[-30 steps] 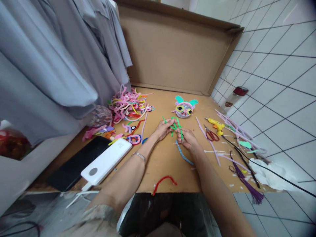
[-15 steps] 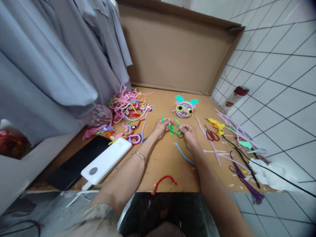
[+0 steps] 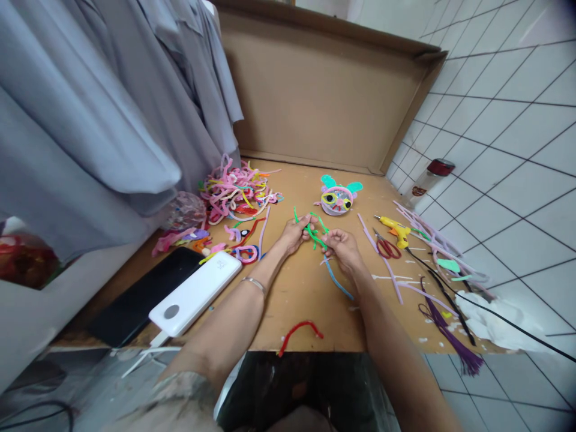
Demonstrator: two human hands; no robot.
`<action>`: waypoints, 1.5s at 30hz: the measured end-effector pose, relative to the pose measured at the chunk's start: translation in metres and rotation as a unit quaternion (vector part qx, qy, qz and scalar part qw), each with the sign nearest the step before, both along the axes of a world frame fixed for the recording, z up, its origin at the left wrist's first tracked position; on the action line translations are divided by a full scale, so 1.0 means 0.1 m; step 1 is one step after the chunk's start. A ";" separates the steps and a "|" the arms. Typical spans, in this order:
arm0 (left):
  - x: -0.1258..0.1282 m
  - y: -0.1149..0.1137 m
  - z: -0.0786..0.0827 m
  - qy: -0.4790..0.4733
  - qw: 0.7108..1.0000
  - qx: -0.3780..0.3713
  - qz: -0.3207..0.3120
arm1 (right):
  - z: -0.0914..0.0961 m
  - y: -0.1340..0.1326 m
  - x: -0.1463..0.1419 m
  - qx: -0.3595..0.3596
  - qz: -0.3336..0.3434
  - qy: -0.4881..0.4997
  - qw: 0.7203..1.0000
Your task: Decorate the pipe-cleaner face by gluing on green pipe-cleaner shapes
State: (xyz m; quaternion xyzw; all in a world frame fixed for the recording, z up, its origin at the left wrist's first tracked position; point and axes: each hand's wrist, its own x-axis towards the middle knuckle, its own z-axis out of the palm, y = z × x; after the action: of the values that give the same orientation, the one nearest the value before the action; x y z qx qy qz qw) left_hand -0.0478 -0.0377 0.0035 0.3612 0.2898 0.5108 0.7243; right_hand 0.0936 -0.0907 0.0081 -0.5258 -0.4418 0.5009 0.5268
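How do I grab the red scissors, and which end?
Best by the scissors' red handles, probably from the near side: the blades point away and left. The yellow glue gun lies close on the far right.

Looks like a home craft corner, judging by grey hanging fabric [image 3: 135, 90] and tangled pink fuzzy stems [image 3: 231, 193] left of the hands [image 3: 297, 234], yellow plastic glue gun [image 3: 395, 230] and white square-tiled wall [image 3: 508, 135] right.

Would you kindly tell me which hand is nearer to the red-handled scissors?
Right. The right hand is a little left of the scissors; the left hand is farther left, beyond the right one.
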 end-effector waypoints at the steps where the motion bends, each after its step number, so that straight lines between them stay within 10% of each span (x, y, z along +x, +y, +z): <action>1: 0.01 0.00 0.00 -0.002 1.000 -0.006 -0.011 | -0.01 0.02 0.02 0.011 -0.023 -0.002 1.000; 17: 0.09 -0.08 0.00 0.071 0.989 0.029 -0.124 | 0.00 0.06 0.06 0.097 -0.133 -0.021 0.986; 35: 0.12 -0.08 -0.04 0.097 0.989 0.069 -0.086 | -0.09 -0.01 -0.12 0.079 -0.038 -0.065 0.994; 45: 0.01 -0.03 0.01 -0.050 0.997 -0.006 -0.054 | 0.01 -0.04 -0.08 0.015 0.008 0.023 1.000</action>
State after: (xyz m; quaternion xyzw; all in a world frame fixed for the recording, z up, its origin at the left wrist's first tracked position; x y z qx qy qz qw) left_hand -0.0468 -0.0408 0.0041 0.3458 0.2367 0.4866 0.7666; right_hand 0.0854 -0.0947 0.0091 -0.5031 -0.4411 0.5102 0.5404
